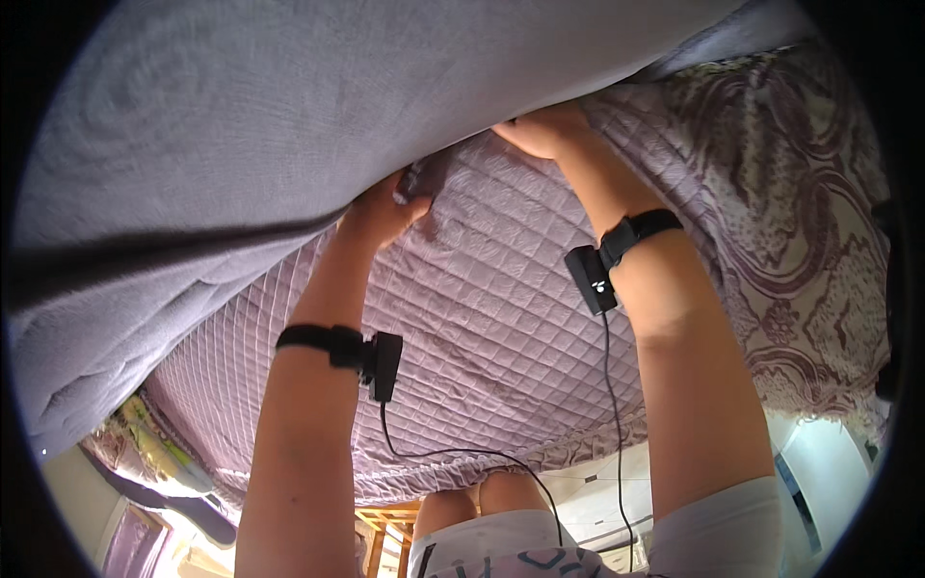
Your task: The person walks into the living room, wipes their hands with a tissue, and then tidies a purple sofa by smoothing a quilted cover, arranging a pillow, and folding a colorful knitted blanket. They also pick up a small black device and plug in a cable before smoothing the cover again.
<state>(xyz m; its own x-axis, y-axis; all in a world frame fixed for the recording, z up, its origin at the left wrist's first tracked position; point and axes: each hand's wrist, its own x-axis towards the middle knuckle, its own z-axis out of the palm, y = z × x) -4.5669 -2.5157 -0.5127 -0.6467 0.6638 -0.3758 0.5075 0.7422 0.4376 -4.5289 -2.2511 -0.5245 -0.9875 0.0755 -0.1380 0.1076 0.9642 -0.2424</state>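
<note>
A large grey fabric cover [274,94], soft and plush-looking, fills the upper left and overhangs a quilted mauve bedspread [491,289]. My left hand [379,217] is at the lower edge of the grey fabric, over the bedspread. Its thumb stands apart, while its other fingers are mostly hidden by the grey edge. Farther right and up, my right hand [542,134] meets the same edge with its fingertips out of sight. Whether either hand grips the fabric cannot be seen. A dark shadowed patch lies on the bedspread beside the left thumb.
Black strapped devices [386,365] with trailing cables sit on both forearms. A patterned, fringed throw [788,289] covers the right side. The bedspread's ruffled border [433,484] runs by my knees. A wooden frame [386,524] stands below on a light tiled floor [589,498]. Colourful fabric [155,441] lies lower left.
</note>
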